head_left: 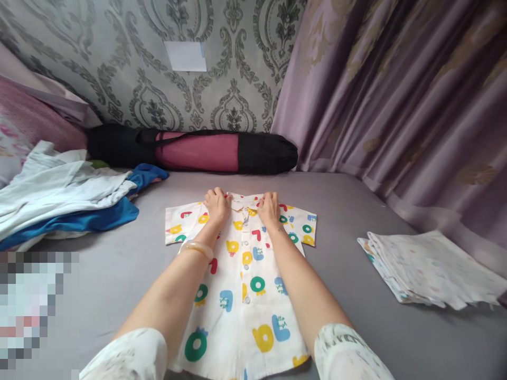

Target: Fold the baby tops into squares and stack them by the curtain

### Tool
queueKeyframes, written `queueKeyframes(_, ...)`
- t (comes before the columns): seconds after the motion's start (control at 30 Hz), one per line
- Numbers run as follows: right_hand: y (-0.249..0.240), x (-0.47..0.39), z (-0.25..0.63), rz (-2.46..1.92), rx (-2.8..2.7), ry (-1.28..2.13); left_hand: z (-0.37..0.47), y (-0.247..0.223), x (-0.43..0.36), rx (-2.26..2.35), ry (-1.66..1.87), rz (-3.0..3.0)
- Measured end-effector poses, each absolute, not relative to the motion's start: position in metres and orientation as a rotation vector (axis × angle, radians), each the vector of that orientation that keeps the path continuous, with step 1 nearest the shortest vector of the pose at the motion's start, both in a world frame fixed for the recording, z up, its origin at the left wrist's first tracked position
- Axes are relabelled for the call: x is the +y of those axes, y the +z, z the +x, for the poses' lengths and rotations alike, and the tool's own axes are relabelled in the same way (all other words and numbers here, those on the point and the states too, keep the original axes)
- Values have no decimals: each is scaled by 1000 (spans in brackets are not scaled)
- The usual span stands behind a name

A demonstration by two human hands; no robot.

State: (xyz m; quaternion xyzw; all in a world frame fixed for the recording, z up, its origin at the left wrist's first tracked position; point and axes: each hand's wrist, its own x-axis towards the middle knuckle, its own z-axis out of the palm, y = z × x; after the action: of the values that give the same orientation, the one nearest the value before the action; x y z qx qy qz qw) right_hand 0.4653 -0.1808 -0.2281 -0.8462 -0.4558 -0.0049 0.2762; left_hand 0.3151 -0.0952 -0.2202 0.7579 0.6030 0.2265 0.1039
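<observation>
A small white short-sleeved shirt [233,285] printed with coloured letters lies spread face up, its buttoned front towards me. At the left end of its collar, my left hand [217,205] pinches the cloth between closed fingers. My right hand [270,210] grips the collar's other end in the same way. Both sleeves stick out sideways past my hands. The hem reaches the bottom of the view, between my forearms. My fingertips and the bits of collar inside them are partly hidden.
A grey sheet [340,211] covers the bed. Folded cloths [431,269] are stacked at right. A heap of white and blue clothes [71,195] lies at left. A black and maroon rolled bag [198,151] rests along the wall, beside a purple curtain [336,95].
</observation>
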Motion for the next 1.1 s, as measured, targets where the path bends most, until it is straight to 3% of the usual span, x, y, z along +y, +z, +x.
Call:
queueKeyframes(0.3,-225,-178,467,-2304,-1324,82,314,-215,-88,1721,485,2314)
queueKeyframes(0.43,-211,-198,493,-2180,-1358,345,274,-208,-82,1438,507,2353)
queueKeyframes(0.5,-205,-221,509,-2161,-1381,288,239,-209,-82,1380,559,2449)
queueKeyframes(0.67,-208,-286,533,-2363,-1537,243,162,-221,-89,1536,326,2543)
queueKeyframes(0.87,-222,-302,535,-2482,-1584,273,150,-224,-93,1600,143,2502)
queueKeyframes(1.1,-196,-316,540,-2285,-1217,127,142,-206,-118,1849,409,2451)
